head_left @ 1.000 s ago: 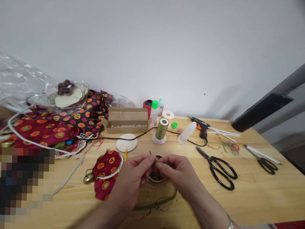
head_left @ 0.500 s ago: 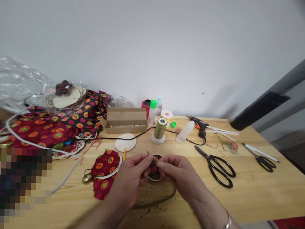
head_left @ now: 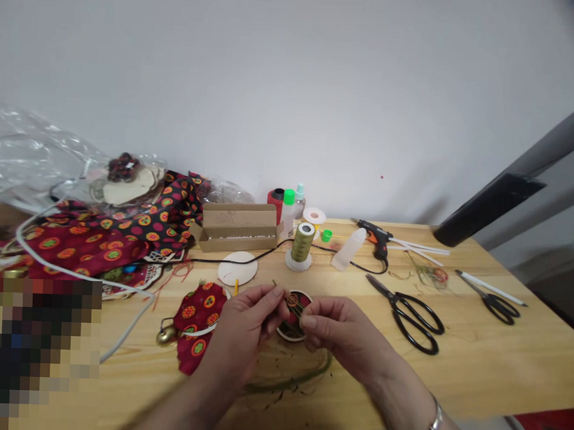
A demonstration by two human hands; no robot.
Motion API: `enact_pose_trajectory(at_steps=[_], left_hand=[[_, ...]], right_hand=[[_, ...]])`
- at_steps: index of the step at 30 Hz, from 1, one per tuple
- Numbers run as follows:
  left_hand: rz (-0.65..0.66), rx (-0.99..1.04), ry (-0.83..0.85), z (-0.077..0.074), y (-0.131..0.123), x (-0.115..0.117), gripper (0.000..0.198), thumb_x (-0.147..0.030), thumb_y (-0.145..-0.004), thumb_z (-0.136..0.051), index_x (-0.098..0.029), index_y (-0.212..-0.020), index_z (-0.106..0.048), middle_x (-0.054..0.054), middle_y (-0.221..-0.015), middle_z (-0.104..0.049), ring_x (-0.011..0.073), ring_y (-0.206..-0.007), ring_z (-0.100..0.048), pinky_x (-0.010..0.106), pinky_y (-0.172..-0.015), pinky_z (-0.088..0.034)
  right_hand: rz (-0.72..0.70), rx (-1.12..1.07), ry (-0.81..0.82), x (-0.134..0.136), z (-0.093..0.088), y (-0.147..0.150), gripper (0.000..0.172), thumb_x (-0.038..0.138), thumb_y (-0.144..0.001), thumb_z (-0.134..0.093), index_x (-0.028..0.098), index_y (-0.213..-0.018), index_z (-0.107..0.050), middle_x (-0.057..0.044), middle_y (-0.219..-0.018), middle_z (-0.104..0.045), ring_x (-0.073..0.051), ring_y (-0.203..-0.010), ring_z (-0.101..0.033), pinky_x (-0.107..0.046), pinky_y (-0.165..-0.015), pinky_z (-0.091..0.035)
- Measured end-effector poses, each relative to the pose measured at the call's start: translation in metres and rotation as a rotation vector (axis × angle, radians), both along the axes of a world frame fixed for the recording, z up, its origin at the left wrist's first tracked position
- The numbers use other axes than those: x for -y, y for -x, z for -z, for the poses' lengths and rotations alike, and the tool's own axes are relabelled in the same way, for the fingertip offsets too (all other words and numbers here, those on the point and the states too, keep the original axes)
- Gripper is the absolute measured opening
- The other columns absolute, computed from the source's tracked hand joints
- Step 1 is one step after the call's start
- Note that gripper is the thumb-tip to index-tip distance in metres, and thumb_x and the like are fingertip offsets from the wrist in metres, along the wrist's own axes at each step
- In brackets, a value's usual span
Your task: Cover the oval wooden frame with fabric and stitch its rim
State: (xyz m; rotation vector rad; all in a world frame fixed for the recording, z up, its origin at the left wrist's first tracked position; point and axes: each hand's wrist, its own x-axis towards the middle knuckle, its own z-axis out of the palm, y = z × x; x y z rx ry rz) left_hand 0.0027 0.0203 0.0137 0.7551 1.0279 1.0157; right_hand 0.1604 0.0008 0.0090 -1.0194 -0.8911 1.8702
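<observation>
Round dark piece (head_left: 292, 330) in the middle, left hand (head_left: 251, 323) at its left, right hand (head_left: 342, 330) at its right, fingers pinched narrow, can't tell on what

I have an open cardboard box (head_left: 239, 241) at the rear of the wooden table (head_left: 451, 377), a green-capped bottle (head_left: 288, 215) and a red spool (head_left: 273, 206) by its right end. To the right, a glue gun (head_left: 382, 248) lies beside white sticks (head_left: 422, 249). Nearer, I register large scissors (head_left: 394, 299); further right, smaller scissors (head_left: 487, 299) beside a white pen (head_left: 498, 291). Patterned fabric (head_left: 162, 214) is heaped at left, near clear plastic (head_left: 30, 143)
</observation>
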Motion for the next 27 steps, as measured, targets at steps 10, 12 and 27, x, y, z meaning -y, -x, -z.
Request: enact_pose_trajectory(at_steps=[10, 12, 27], left_hand=[[-0.085, 0.024, 0.041, -0.005, 0.002, -0.006, 0.022, -0.030, -0.062, -0.072, -0.012, -0.058, -0.060, -0.005, -0.047, -0.051, 0.0020, -0.038, -0.034, 0.015, -0.038, -0.021], [-0.104, 0.035, 0.049, -0.005, 0.002, -0.007, 0.021, -0.029, -0.060, -0.073, -0.012, -0.060, -0.062, -0.005, -0.047, -0.050, 0.0015, -0.038, -0.033, 0.014, -0.038, -0.020], [-0.151, -0.048, -0.023, 0.002, 0.004, -0.006, 0.019, -0.029, -0.062, -0.073, -0.013, -0.058, -0.065, -0.003, -0.053, -0.055, 0.0058, -0.049, -0.043, 0.016, -0.047, -0.033]], right_hand=[[-0.103, 0.057, 0.028, 0.004, -0.002, -0.009, 0.022, 0.032, -0.061, -0.075, 0.012, -0.063, -0.064, 0.003, -0.051, -0.054, -0.007, -0.047, -0.043, -0.022, -0.051, -0.029], [-0.111, 0.066, 0.024, 0.005, 0.000, -0.013, 0.021, 0.031, -0.062, -0.074, 0.013, -0.064, -0.065, 0.003, -0.052, -0.054, -0.007, -0.048, -0.043, -0.022, -0.051, -0.029], [-0.044, 0.131, -0.052, 0.019, -0.010, -0.037, 0.020, 0.031, -0.057, -0.076, 0.014, -0.056, -0.065, 0.002, -0.048, -0.050, -0.008, -0.047, -0.036, -0.023, -0.049, -0.024]])
